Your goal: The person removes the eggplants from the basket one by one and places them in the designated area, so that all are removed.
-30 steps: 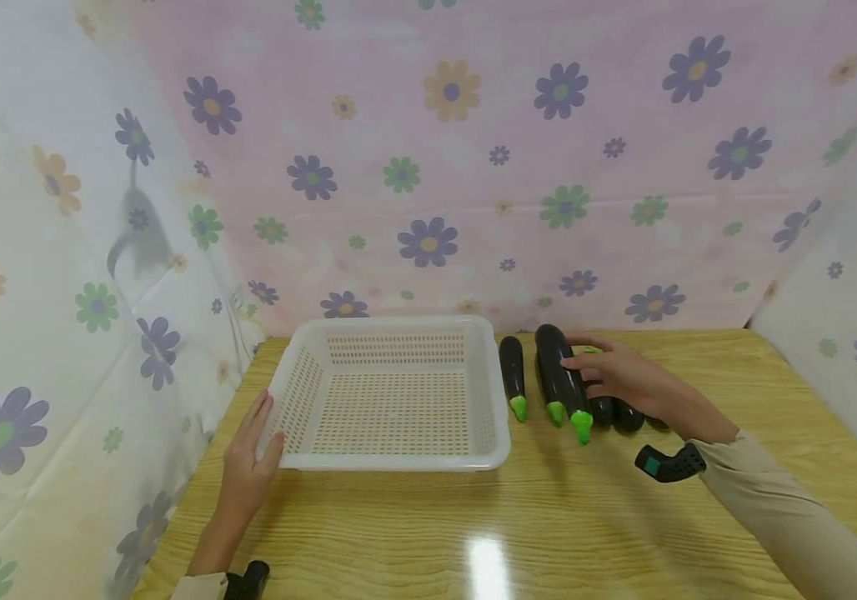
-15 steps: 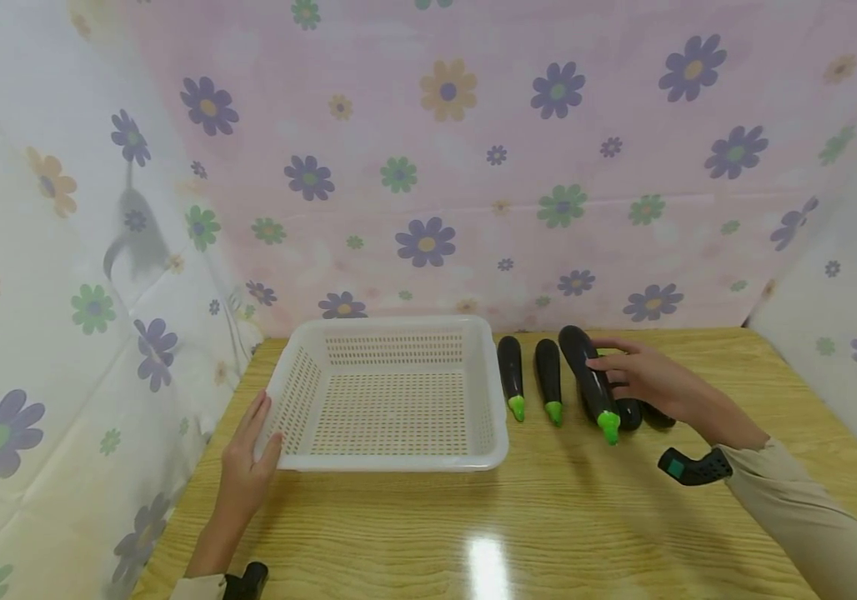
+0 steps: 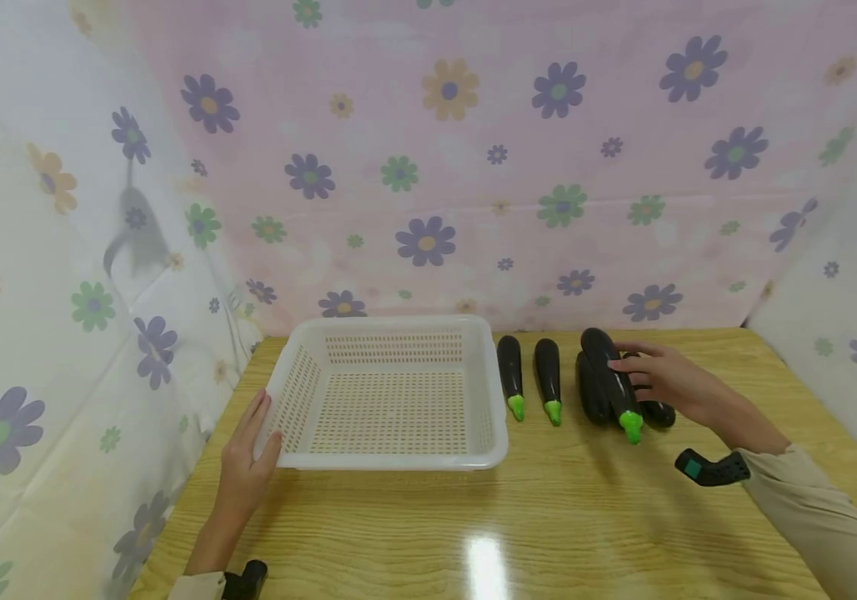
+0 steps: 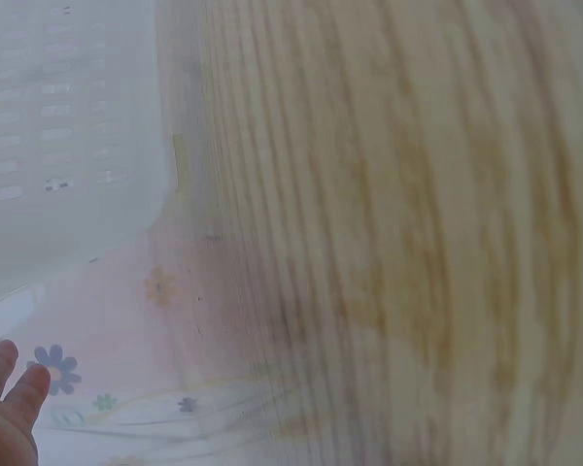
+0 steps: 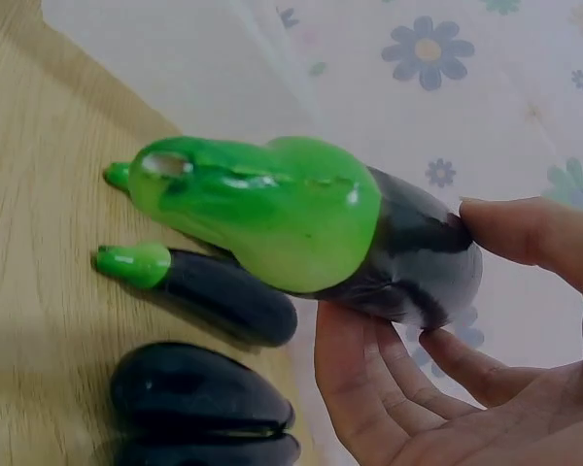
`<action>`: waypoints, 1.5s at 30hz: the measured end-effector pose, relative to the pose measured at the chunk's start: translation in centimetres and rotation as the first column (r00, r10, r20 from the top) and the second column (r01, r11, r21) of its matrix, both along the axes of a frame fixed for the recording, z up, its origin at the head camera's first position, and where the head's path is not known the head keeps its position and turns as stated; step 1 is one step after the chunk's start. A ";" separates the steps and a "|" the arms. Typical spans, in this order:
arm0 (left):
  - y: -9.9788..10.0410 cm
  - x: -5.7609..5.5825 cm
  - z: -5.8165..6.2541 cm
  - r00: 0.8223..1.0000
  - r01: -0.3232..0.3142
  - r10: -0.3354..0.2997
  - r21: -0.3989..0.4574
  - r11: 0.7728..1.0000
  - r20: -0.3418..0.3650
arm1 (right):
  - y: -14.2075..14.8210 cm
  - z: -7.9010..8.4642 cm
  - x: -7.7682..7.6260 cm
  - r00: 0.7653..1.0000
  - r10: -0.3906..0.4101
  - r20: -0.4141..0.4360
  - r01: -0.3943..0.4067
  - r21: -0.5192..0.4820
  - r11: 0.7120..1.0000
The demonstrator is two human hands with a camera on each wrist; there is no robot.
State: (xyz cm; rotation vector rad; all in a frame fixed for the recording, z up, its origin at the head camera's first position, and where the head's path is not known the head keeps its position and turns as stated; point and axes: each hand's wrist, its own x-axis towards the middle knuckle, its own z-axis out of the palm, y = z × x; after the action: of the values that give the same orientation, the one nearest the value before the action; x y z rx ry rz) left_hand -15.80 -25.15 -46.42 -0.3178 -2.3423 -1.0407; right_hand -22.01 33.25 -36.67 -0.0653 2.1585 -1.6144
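My right hand holds a glossy dark eggplant with a green stem end, thumb on one side and fingers on the other in the right wrist view. It is raised above other eggplants. One eggplant lies just left of it, and another lies partly hidden under my hand. Two more lie apart, a nearer eggplant and an eggplant beside the basket. My left hand rests its extended fingers and thumb against the front left corner of a white plastic basket.
The basket's slotted floor holds nothing. A wood-grain table lies beneath everything. Flowered cloth hangs behind the table and at both sides.
My right hand has moved to the right with the eggplant, passing over the others. The second eggplant from the left now shows uncovered. My left hand and the basket have stayed in place.
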 end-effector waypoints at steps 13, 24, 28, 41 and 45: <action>-0.2 0.0 0.0 1.000 -0.015 0.014 0.013 1.000 0.018 | 3.3 -1.3 -0.5 0.999 -0.046 -0.023 0.047 0.052 0.998; -0.5 0.2 0.1 0.999 -0.032 0.032 0.005 0.999 0.034 | 5.3 -2.2 -1.1 0.997 -0.054 -0.052 0.059 0.098 0.993; -0.6 0.2 0.1 0.999 -0.036 0.035 0.006 0.999 0.038 | 6.0 -2.6 -1.4 0.995 -0.066 -0.068 0.075 0.136 0.988; -0.6 0.4 0.0 1.000 -0.022 0.022 -0.005 1.000 0.013 | 9.2 -5.6 -2.0 0.971 -0.171 -0.168 0.213 0.281 0.936; -0.5 0.2 0.0 1.000 -0.005 0.005 -0.015 1.000 -0.013 | 9.8 -6.7 -2.3 0.951 -0.219 -0.217 0.278 0.301 0.912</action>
State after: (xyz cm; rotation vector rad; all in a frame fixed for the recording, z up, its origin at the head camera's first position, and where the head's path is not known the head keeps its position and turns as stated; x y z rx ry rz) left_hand -15.63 -25.69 -46.39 -0.3231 -2.3385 -1.0165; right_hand -24.28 43.05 -43.42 0.1832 2.6408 -1.3947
